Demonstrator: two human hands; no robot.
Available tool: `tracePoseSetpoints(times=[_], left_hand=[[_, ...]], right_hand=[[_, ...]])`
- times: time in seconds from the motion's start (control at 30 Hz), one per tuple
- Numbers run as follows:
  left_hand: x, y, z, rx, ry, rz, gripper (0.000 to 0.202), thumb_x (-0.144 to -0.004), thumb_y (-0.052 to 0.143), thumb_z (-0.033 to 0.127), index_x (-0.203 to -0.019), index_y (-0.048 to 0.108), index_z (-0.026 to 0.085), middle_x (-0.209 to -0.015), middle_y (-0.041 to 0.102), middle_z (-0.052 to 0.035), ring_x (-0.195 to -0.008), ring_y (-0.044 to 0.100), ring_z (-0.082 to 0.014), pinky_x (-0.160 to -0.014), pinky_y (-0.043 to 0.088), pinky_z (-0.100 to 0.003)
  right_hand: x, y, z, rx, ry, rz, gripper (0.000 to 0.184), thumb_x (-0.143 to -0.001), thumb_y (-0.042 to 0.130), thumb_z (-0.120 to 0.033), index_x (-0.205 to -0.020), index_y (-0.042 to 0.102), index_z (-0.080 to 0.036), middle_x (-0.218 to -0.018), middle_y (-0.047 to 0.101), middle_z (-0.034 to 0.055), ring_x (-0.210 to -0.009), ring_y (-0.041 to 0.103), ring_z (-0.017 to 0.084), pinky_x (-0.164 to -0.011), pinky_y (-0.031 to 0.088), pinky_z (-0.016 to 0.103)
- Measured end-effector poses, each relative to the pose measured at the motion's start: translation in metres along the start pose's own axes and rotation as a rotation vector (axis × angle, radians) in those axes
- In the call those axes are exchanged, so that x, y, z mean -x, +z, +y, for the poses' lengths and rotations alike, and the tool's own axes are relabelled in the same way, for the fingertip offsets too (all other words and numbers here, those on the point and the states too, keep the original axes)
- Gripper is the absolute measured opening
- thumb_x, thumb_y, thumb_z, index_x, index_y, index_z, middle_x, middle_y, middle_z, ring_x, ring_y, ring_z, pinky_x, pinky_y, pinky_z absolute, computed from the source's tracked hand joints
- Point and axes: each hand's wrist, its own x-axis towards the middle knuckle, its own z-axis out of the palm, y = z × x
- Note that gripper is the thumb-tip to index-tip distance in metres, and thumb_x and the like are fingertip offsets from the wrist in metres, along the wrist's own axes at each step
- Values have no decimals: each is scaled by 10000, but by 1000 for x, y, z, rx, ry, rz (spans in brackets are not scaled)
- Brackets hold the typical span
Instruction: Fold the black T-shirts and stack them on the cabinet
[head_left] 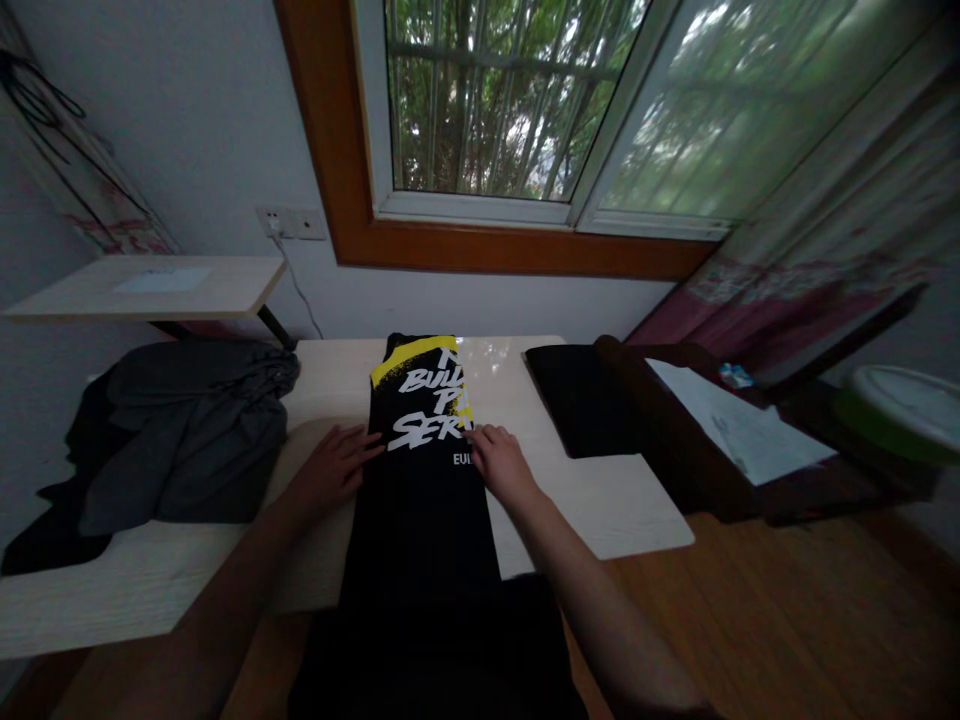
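A black T-shirt (424, 510) lies folded into a long narrow strip on the white table, its yellow band and large white lettering facing up. The lettering is cut off at the right fold. My left hand (337, 465) rests along the shirt's left edge, fingers stretched and a little spread, fingertips touching the cloth. On the opposite edge, my right hand (504, 465) lies with bent fingertips on the fabric near the lower lettering. Neither hand visibly grips the cloth. The shirt's near end merges with dark clothing at the table's front edge.
Left on the table (525, 520) is a heap of dark grey clothing (187, 430), below a small raised shelf (150, 285). A flat black item (589, 400) lies at the right, beside a dark brown piece of furniture (697, 480) bearing a paper sheet (731, 420). A window stands behind.
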Motion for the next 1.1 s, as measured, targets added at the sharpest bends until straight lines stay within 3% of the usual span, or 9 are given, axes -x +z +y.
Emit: tracePoseSetpoints(times=[0.27, 0.53, 0.67, 0.93, 1.1], left_hand=[[7, -8, -3, 106, 29, -22, 491, -956, 444, 150, -1367, 617, 355, -1497, 569, -2, -1444, 422, -240, -1226, 251, -582], [-1, -8, -17, 39, 34, 33, 388, -956, 602, 334, -1341, 647, 344, -1541, 514, -38, -1461, 379, -277, -1183, 361, -524], [-9, -10, -25, 4, 43, 26, 363, -963, 582, 283, -1307, 671, 358, -1520, 530, -38, -1434, 411, -267, -1165, 393, -511], [-30, -18, -23, -60, 9, 3, 430, -961, 567, 218, -1356, 626, 376, -1462, 570, -63, -1346, 500, -258, -1098, 455, -481], [-38, -15, -16, 29, 46, -41, 635, -844, 698, 158, -1408, 568, 421, -1545, 488, -49, -1367, 491, -275, -1117, 433, -495]], right_hand=[[5, -1, 21, -78, -112, 0, 422, -961, 569, -177, -1362, 635, -291, -1064, 593, 70, -998, 530, 216, -908, 434, 344], [7, -5, 35, -227, -210, 10, 347, -955, 609, -221, -1293, 680, -259, -1054, 599, 73, -996, 554, 212, -901, 463, 351], [8, -8, 37, -302, -232, -18, 317, -943, 657, -255, -1256, 701, -273, -1058, 614, 70, -1017, 575, 211, -909, 468, 354], [10, -5, 40, -349, -229, -5, 325, -920, 713, -320, -1244, 718, -300, -1042, 620, 61, -1018, 580, 207, -922, 461, 345], [8, -3, 41, -295, -242, -31, 350, -876, 767, -358, -1223, 734, -326, -1061, 627, 54, -1032, 576, 209, -916, 447, 337]])
